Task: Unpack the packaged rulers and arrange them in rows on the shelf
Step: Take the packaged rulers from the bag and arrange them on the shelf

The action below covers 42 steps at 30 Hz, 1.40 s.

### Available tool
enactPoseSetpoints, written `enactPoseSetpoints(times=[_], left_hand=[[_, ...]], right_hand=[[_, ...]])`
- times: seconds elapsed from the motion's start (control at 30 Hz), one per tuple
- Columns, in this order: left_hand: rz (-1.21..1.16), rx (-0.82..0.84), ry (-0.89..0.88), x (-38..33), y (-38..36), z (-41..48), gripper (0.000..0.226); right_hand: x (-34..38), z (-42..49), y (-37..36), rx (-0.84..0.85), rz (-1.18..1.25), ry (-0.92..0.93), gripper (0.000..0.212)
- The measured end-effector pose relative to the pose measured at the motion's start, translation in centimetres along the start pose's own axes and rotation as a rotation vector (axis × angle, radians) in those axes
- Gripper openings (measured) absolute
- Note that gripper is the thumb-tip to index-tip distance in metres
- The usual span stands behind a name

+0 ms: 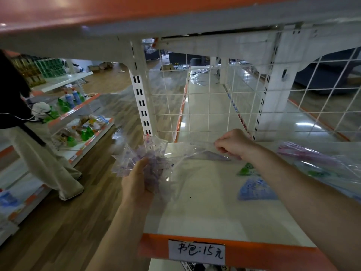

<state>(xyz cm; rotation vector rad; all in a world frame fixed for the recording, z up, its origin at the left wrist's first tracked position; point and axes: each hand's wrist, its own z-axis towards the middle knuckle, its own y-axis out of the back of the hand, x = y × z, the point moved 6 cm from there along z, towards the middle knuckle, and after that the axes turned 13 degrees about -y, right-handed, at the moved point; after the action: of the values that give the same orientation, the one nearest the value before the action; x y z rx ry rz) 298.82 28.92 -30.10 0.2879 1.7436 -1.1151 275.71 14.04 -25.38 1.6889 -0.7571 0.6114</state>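
Indistinctly, right hand [234, 144] pinches clear plastic [202, 145].

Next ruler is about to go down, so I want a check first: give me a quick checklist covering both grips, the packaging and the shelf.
1. Left hand grip on the bunch of clear wrappers: ok, fingers curled round it.
2. Right hand grip on the clear sleeve: ok, pinched at its end.
3. Sleeve free of the purplish triangular ruler: cannot tell, the plastic is transparent and blurred.
4. Bare space on the shelf for laying down: ok, white surface shows in front.
5. Green triangular piece and blue fan-shaped piece in a row: not ok, they lie staggered.
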Motion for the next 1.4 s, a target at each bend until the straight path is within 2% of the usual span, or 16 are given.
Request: enactPoseSetpoints(times=[0.07, 0.13, 0.27, 0.37, 0.43, 0.7, 0.77, 0.87, 1.07, 1.2, 1.3, 1.4], left_hand=[[0.002, 0.011, 0.002, 0.0, -0.1, 0.0, 0.013], [-0.007, 0.007, 0.016, 0.2, -0.2, -0.1, 0.014], [-0.037, 0.012, 0.033, 0.2, -0.5, -0.2, 0.018], [-0.057, 0.026, 0.04, 0.2, -0.9, -0.5, 0.018], [-0.059, 0.03, 0.041, 0.2, -1.1, -0.6, 0.023], [-0.009, 0.051, 0.027, 0.2, -1.1, -0.5, 0.034], [-0.004, 0.067, 0.026, 0.1, -1.2, -0.5, 0.031], [0.007, 0.071, 0.015, -0.1, -1.1, -0.6, 0.03], [-0.028, 0.084, 0.027, -0.1, -1.3, -0.8, 0.029], [-0.017, 0.087, 0.036, 0.0, -1.3, -0.8, 0.026], [-0.017, 0.079, 0.041, 0.0, -1.3, -0.7, 0.015], [-0.024, 0.081, 0.019, 0.0, -1.2, -0.7, 0.021]], right_hand=[[-0.4, 0.1, -0.1, -0.037, -0.262, -0.012, 0.008], [-0.2, 0.1, -0.2, -0.106, -0.418, 0.039, 0.011], [1.5, -1.8, -2.7, -0.051, -0.54, 0.243, 0.041], [1.8, -2.5, -4.9, -0.034, -0.66, 0.314, 0.038], [1.5, -2.6, -4.9, -0.077, -0.631, 0.326, 0.028], [1.3, -2.2, -4.5, -0.169, -0.578, 0.363, 0.024], [1.0, -2.0, -4.4, -0.15, -0.569, 0.34, 0.03], [0.8, -1.6, -4.2, -0.098, -0.619, 0.263, 0.052], [2.0, -0.9, -5.2, -0.028, -0.73, 0.216, 0.072], [2.9, -0.8, -5.5, 0.067, -0.745, 0.258, 0.065], [3.4, -0.8, -5.5, 0.097, -0.764, 0.265, 0.053], [3.7, -1.2, -5.3, 0.099, -0.783, 0.275, 0.056]])
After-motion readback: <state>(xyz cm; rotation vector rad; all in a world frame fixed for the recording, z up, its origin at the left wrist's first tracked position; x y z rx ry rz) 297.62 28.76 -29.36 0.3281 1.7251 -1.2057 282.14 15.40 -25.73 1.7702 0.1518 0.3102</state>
